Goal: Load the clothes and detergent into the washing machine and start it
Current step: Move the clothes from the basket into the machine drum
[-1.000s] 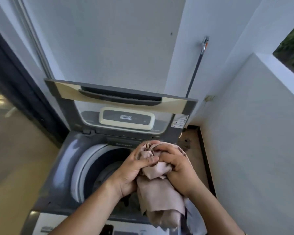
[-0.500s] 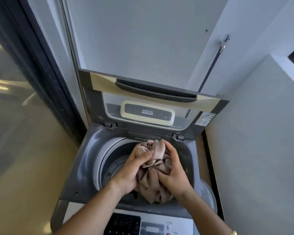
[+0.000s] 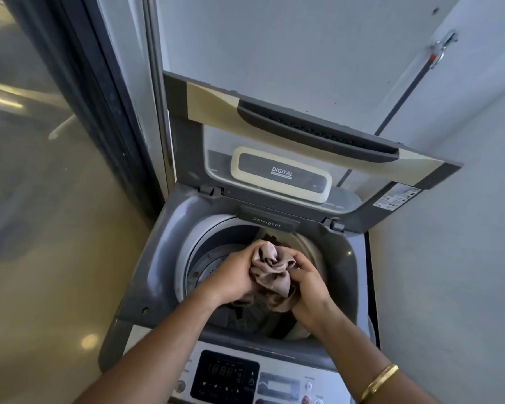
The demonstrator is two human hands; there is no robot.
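Note:
A grey top-loading washing machine (image 3: 158, 258) stands below me with its lid (image 3: 289, 135) raised upright against the wall. My left hand (image 3: 228, 275) and my right hand (image 3: 309, 290) both grip a bunched beige-pink cloth (image 3: 271, 269), held inside the mouth of the drum (image 3: 199, 258). The lower part of the cloth hangs down into the drum, where more fabric lies, partly hidden by my hands. A closed drawer marked Detergent (image 3: 267, 221) sits at the back rim. No detergent container is in view.
The control panel (image 3: 225, 377) with a lit display and buttons runs along the machine's front edge. A glass sliding door (image 3: 41, 170) stands to the left, a white wall (image 3: 449, 258) close on the right. A dark rod (image 3: 405, 91) leans in the back corner.
Both hands have lowered the bunched cloth from above the rim down into the drum opening. My view has tilted down and shifted, so the control panel now shows.

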